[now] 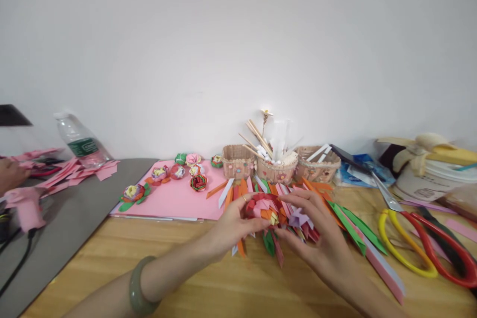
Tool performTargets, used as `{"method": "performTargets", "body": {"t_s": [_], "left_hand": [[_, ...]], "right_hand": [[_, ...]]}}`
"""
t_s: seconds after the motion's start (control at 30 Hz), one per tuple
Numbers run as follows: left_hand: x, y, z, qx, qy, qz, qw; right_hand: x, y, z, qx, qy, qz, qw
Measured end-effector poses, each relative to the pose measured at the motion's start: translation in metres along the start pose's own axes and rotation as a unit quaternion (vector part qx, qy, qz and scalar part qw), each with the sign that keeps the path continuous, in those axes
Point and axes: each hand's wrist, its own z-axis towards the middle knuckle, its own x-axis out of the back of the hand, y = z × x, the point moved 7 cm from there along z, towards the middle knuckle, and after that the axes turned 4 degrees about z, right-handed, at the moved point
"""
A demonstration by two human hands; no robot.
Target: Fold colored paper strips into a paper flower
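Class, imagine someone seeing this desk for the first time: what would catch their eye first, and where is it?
Probably the layered red, pink and orange paper flower near the centre, held in the left hand with the right hand close around its other side. Next, the large scissors with yellow and red handles at the right, and the colourful paper flowers on the pink sheet left of centre.

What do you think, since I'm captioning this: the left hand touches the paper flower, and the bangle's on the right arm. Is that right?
No, wrong arm: the head view shows the bangle on the left arm. The left hand touches the paper flower.
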Motion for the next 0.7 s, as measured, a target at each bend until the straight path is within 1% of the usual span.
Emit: {"method": "performTargets", "body": {"t_s": [0.07,0.13,0.2,0.23,0.3,0.37,0.47,0.5,0.57,0.63,0.7], "left_hand": [[0.007,0.003,0.002,-0.037,0.036,0.067,0.996],[0.011,0.010,0.001,-0.101,0.069,0.155,0.980],[0.011,0.019,-0.003,-0.175,0.091,0.261,0.945],[0.010,0.023,-0.006,-0.209,0.096,0.312,0.922],[0.006,0.027,-0.012,-0.260,0.100,0.397,0.874],[0.002,0.031,-0.017,-0.304,0.106,0.460,0.827],[-0.003,0.034,-0.024,-0.355,0.116,0.523,0.767],[-0.005,0.034,-0.026,-0.366,0.115,0.535,0.753],[-0.008,0.034,-0.028,-0.380,0.112,0.548,0.737],[-0.011,0.034,-0.030,-0.392,0.104,0.552,0.729],[-0.013,0.033,-0.031,-0.394,0.100,0.551,0.729]], "right_hand": [[-0.004,0.007,0.000,-0.097,-0.035,0.065,0.993],[-0.014,0.015,-0.004,-0.193,-0.092,0.136,0.967],[-0.023,0.020,-0.008,-0.255,-0.125,0.192,0.939],[-0.026,0.022,-0.009,-0.275,-0.126,0.213,0.929],[-0.027,0.026,-0.010,-0.298,-0.108,0.248,0.915],[-0.027,0.028,-0.010,-0.307,-0.088,0.277,0.906],[-0.030,0.027,-0.012,-0.309,-0.099,0.310,0.894],[-0.032,0.027,-0.012,-0.311,-0.106,0.313,0.891],[-0.033,0.026,-0.013,-0.313,-0.110,0.303,0.893],[-0.033,0.025,-0.013,-0.313,-0.105,0.286,0.899],[-0.033,0.025,-0.013,-0.310,-0.102,0.275,0.904]]}}
